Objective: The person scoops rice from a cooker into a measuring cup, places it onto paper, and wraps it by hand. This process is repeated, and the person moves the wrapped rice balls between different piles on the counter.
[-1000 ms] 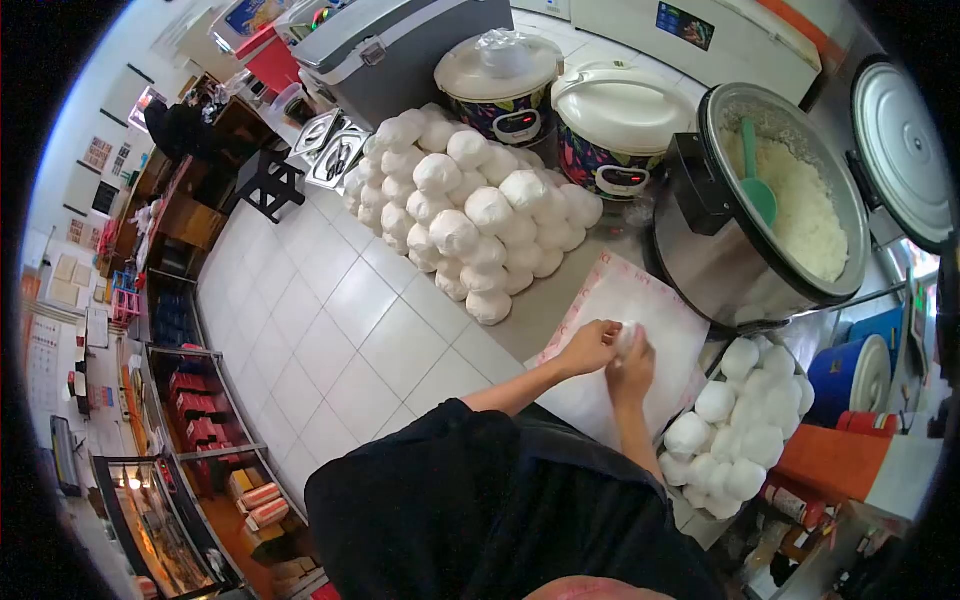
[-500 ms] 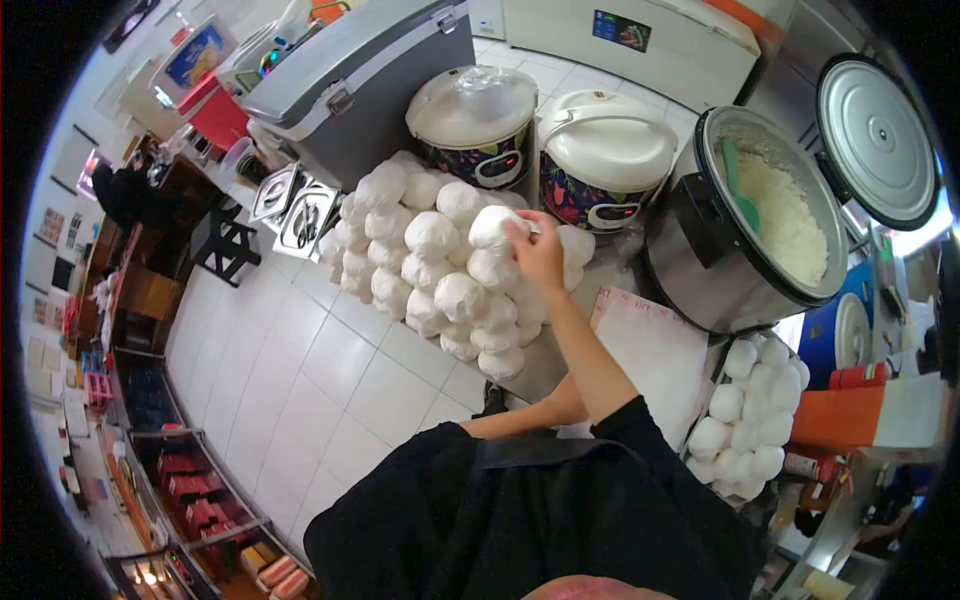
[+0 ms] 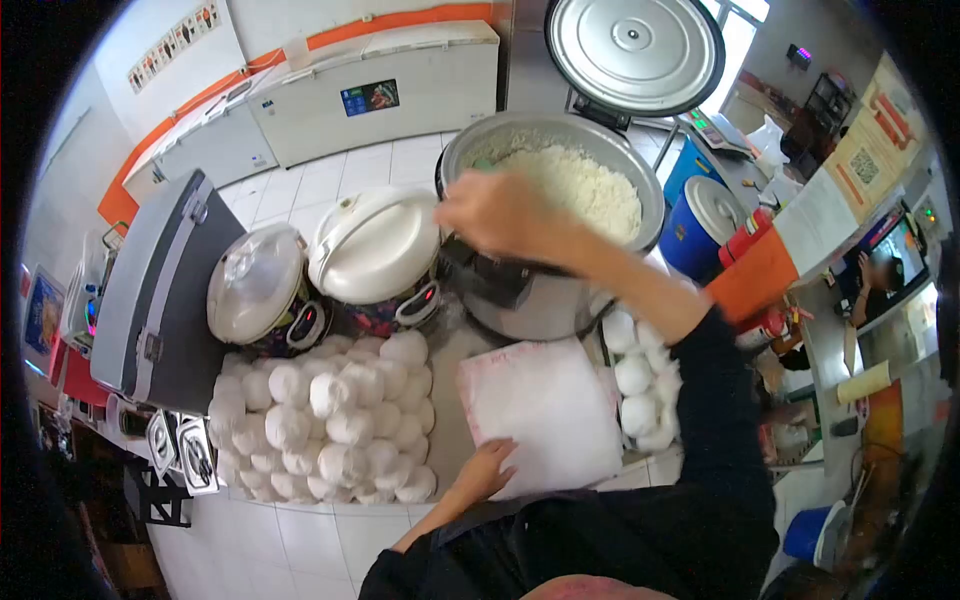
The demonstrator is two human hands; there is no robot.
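Note:
My right hand [image 3: 505, 215] is raised in front of the large cooker [image 3: 648, 215], fingers curled together and slightly blurred. It overlaps the rim in this view, and I cannot tell what, if anything, is in its grasp. Just behind it shows a bit of the green spoon [image 3: 483, 163], beside the white cooked rice [image 3: 590, 190]. My left hand [image 3: 488, 470] is open, fingers apart at the lower left edge of a stack of white paper sheets [image 3: 545, 415]. To the left rises a big pile of round white paper-wrapped bundles [image 3: 330, 420].
Two white-lidded cookers [image 3: 375, 245] stand behind the pile, beside a grey cool box [image 3: 155, 290]. More wrapped bundles [image 3: 634, 376] lie right of the paper. The cooker's round lid [image 3: 633, 60] stands raised. A blue barrel [image 3: 690, 230] is at the right.
My right hand has left the bundle pile and swung right to the large cooker. My left hand now shows at the paper's edge. The view has turned right.

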